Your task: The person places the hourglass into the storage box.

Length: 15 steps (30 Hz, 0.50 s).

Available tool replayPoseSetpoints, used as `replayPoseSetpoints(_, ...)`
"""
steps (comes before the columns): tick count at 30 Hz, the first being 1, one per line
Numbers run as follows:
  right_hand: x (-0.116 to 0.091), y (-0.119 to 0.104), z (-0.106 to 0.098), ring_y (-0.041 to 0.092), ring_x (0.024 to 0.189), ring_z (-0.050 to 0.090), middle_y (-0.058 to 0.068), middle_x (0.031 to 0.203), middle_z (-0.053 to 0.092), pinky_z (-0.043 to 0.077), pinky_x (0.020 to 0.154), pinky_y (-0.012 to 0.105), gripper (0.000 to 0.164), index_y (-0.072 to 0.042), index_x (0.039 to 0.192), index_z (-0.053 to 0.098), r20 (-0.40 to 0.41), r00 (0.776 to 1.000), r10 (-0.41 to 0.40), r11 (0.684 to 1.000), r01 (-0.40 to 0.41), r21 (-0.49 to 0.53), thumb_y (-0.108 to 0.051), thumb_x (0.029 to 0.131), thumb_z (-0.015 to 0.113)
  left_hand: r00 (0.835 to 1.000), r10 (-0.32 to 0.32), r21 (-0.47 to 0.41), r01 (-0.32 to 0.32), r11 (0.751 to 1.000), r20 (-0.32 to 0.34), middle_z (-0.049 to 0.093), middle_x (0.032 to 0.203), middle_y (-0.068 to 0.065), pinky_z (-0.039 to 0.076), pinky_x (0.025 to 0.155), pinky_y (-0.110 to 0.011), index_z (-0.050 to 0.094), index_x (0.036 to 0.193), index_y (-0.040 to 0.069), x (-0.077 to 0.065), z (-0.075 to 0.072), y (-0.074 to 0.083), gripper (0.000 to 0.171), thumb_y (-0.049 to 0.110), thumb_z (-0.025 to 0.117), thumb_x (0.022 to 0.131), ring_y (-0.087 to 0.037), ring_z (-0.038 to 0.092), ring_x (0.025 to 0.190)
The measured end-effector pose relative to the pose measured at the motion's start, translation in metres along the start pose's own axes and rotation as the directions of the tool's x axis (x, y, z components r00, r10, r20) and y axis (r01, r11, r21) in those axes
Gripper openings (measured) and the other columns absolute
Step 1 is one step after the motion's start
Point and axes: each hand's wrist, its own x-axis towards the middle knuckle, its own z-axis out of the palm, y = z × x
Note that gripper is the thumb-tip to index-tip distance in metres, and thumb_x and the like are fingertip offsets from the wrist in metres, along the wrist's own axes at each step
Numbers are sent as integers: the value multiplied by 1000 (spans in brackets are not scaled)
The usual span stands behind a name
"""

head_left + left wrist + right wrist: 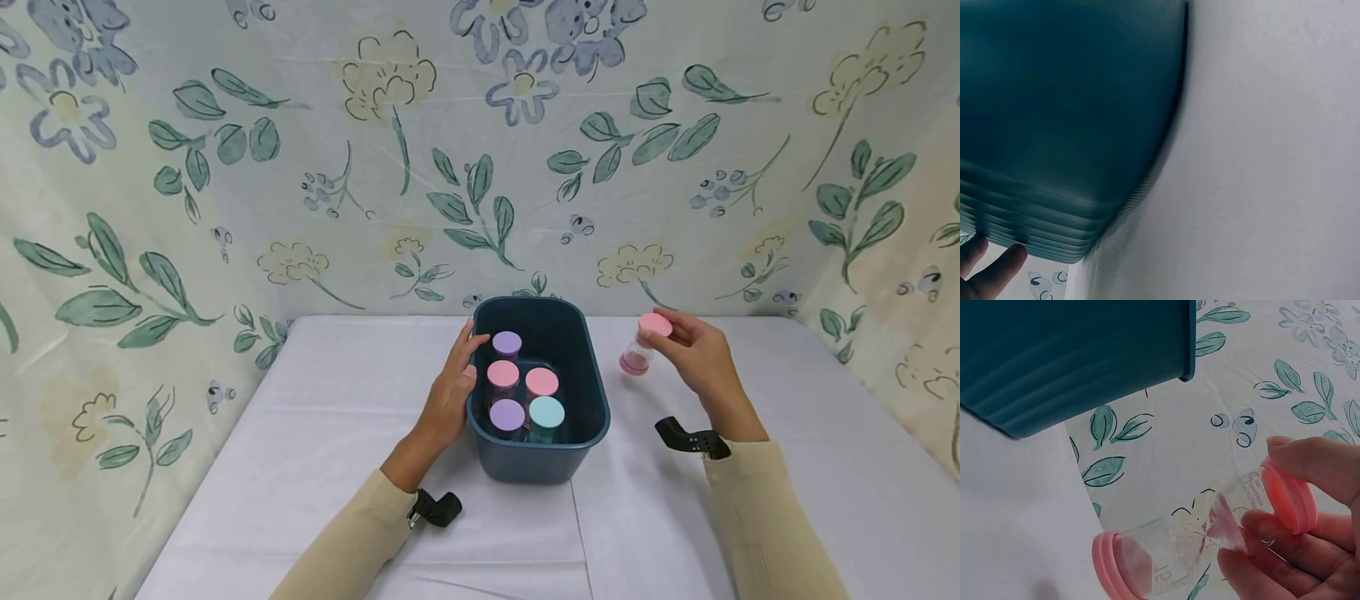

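Note:
My right hand (701,354) pinches a sand timer (1207,534) by its pink cap, to the right of the bin. The timer is clear, with pink caps at both ends and pink sand inside; it tilts, lower end toward the left. A dark teal plastic bin (532,462) stands at the middle of the table. Against its left wall and rim rests my left hand (447,400), fingers extended, with two fingertips (1009,265) showing by the ribbed wall in the left wrist view. Inside the bin stand several capped sand timers: purple (507,414), pink (542,382) and light teal (547,412).
A white cloth covers the table (337,400). Behind it and at both sides hangs a floral curtain (337,167). The timers in the bin gather toward its left and near end. Black wrist cameras sit on both forearms.

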Motion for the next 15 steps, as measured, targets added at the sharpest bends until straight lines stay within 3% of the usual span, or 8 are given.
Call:
replayPoseSetpoints(10, -5, -8, 1, 35, 119, 55, 19, 135, 56, 41, 100, 52, 70, -6, 140, 44, 33, 999, -35, 999, 34, 23, -46, 87, 66, 999, -42, 9, 42, 999, 0, 10, 162, 3, 24, 108, -62, 36, 148, 21, -1, 1, 3, 51, 32, 29, 98, -17, 12, 147)
replayPoseSetpoints(15, -8, -14, 1, 35, 118, 56, 18, 132, 58, 42, 99, 52, 69, -6, 139, 45, 21, 998, -53, 998, 53, 19, -46, 87, 66, 1000, -28, -6, 28, 1000, 3, 10, 162, 1, 24, 108, -63, 35, 148, 21, -1, 1, 4, 51, 28, 29, 98, -19, 13, 147)
